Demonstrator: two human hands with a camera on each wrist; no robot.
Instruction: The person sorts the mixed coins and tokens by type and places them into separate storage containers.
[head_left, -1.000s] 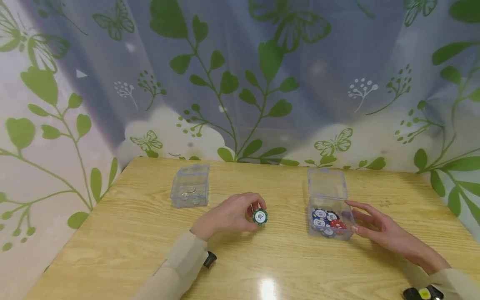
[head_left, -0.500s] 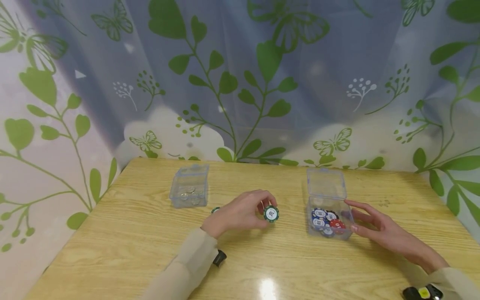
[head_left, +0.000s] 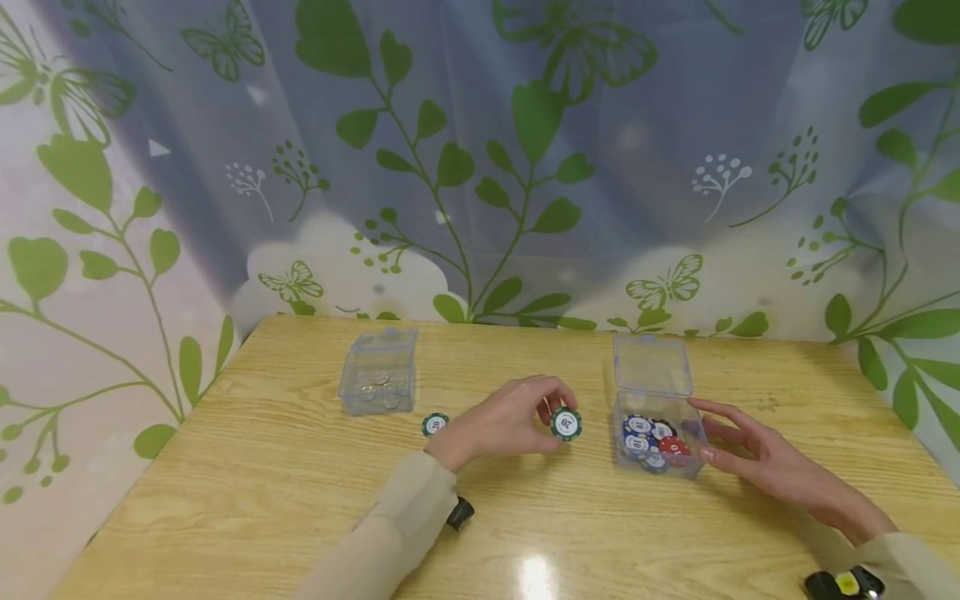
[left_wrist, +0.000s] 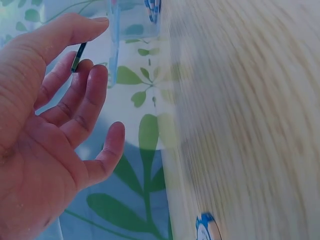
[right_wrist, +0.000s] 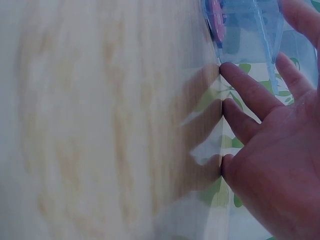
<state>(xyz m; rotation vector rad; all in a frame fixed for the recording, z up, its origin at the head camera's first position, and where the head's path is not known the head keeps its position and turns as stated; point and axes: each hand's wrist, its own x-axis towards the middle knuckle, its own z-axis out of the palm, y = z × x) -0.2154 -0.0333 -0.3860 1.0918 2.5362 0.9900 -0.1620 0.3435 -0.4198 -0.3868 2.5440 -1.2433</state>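
In the head view my left hand [head_left: 502,423] pinches a green-edged poker chip [head_left: 566,423] marked 20, held above the table between the two boxes. The left wrist view shows this poker chip [left_wrist: 78,57] edge-on between thumb and fingers. My right hand [head_left: 780,471] touches the right side of a clear plastic box [head_left: 667,404] with fingers extended. Inside lie blue, black and red poker chips [head_left: 648,442]. In the right wrist view, several fingertips of the right hand [right_wrist: 280,130] rest on the tabletop beside the box.
Another green poker chip [head_left: 434,424] lies on the wooden table [head_left: 570,517], behind the left wrist. A second clear box [head_left: 378,392], lid raised, stands at the left with several coins [head_left: 382,387] inside. A patterned curtain [head_left: 480,167] hangs along the table's back edge.
My left hand has moved to the right with the poker chip, nearing the right box. The chip on the table has come into view behind it. My right hand has stayed put.
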